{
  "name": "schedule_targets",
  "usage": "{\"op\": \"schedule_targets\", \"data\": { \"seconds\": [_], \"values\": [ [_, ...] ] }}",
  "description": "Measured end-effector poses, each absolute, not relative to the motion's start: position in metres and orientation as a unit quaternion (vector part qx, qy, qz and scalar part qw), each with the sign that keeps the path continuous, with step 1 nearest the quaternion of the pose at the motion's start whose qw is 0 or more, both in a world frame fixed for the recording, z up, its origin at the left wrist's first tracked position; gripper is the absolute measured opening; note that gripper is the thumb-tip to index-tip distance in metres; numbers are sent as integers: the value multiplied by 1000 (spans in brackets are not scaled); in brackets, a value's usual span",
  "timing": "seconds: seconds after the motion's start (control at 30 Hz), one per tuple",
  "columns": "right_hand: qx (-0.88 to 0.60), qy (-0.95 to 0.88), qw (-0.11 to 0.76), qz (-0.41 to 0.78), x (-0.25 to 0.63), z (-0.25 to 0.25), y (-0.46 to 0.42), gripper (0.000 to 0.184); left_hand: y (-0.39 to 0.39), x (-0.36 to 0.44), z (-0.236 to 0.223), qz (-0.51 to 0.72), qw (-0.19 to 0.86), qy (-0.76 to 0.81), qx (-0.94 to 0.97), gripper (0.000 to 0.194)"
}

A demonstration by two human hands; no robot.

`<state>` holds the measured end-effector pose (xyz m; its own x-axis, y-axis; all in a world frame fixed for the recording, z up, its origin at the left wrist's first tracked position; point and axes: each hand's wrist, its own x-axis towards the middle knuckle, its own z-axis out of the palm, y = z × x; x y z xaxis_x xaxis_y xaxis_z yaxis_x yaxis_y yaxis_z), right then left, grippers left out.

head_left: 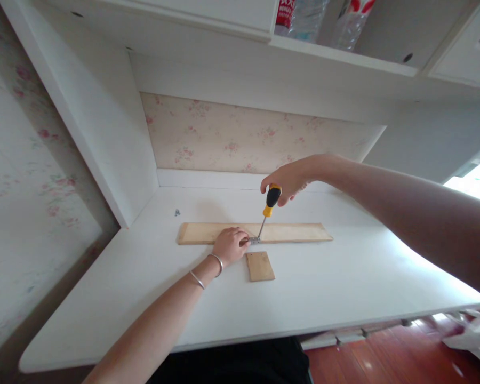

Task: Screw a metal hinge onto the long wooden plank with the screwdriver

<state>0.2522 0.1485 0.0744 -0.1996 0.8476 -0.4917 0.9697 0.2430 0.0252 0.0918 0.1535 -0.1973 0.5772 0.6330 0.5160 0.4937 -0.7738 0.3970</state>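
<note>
A long pale wooden board (292, 232) lies flat across the white desk (344, 288). My left hand (230, 245) presses down on the board and pinches a small metal bracket (255, 240) at its near edge. My right hand (288, 178) grips the black and yellow handle of a screwdriver (269, 205), which stands almost upright with its tip on the bracket. A small square wooden piece (260, 266) lies just in front of the board, near my left hand. Two bangles circle my left wrist.
A tiny screw (177, 212) lies on the desk behind the board, to the left. White cabinet walls enclose the desk on the left and back, with floral wallpaper behind. Plastic bottles (304, 16) stand on the shelf overhead. Red wooden floor shows at lower right.
</note>
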Motion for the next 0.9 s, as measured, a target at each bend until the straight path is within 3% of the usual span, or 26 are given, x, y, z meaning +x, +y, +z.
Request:
{"op": "schedule_targets", "data": {
  "seconds": [0.1,0.3,0.43,0.63,0.73,0.8,0.9],
  "values": [
    [618,741,229,-130,249,74,148,39,154,92,-198,330,107,320,881,6],
    [616,739,213,-170,245,75,147,48,153,91,-197,325,107,322,883,7],
    [629,728,238,-129,245,75,149,34,153,91,-196,325,108,325,881,7],
    [623,734,196,-188,246,71,148,52,153,92,-196,322,111,328,881,7],
    [641,718,226,-150,248,70,148,38,152,91,-195,318,111,329,882,7],
    [655,710,215,-146,250,69,148,39,152,91,-195,320,111,329,882,7],
    [624,737,171,-193,253,68,147,56,152,92,-194,324,108,326,882,6]
  ]
}}
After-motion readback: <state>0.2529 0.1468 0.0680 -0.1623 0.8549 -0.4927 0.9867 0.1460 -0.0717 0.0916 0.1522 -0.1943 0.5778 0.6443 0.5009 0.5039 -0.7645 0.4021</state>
